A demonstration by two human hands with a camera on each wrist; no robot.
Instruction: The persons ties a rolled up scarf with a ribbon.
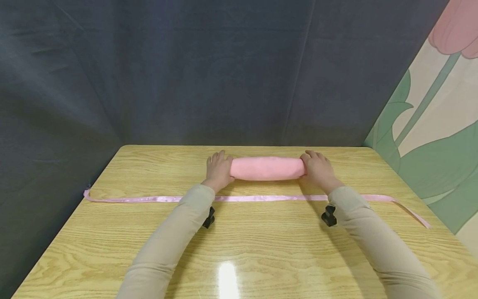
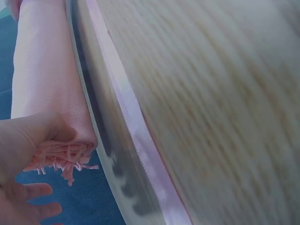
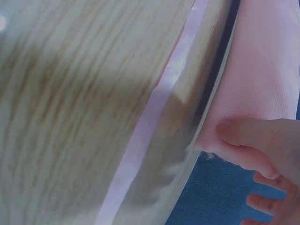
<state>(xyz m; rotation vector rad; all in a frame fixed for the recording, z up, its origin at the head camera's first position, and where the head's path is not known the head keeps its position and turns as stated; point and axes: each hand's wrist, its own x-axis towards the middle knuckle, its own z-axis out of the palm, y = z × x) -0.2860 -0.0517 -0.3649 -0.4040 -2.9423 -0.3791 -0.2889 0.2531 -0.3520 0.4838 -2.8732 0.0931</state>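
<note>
A pink scarf [image 1: 267, 168] is rolled into a thick cylinder and held level, its shadow falling on the wood below. My left hand [image 1: 218, 169] grips the left end, thumb on the near side; tasselled fringe [image 2: 65, 152] pokes out there in the left wrist view. At the other end my right hand [image 1: 317, 168] holds the roll, with the thumb [image 3: 243, 133] pressed into the fabric. Closer to me than the scarf, a long pink satin ribbon [image 1: 257, 198] lies across the table, passing beneath both forearms.
The wood-grain table [image 1: 269, 249] has its far edge just beyond the scarf. A dark cloth [image 1: 209, 74] hangs behind and at the left. On the right stands a wall [image 1: 448, 104] painted with a tulip. The ribbon's right end trails toward the table's right edge.
</note>
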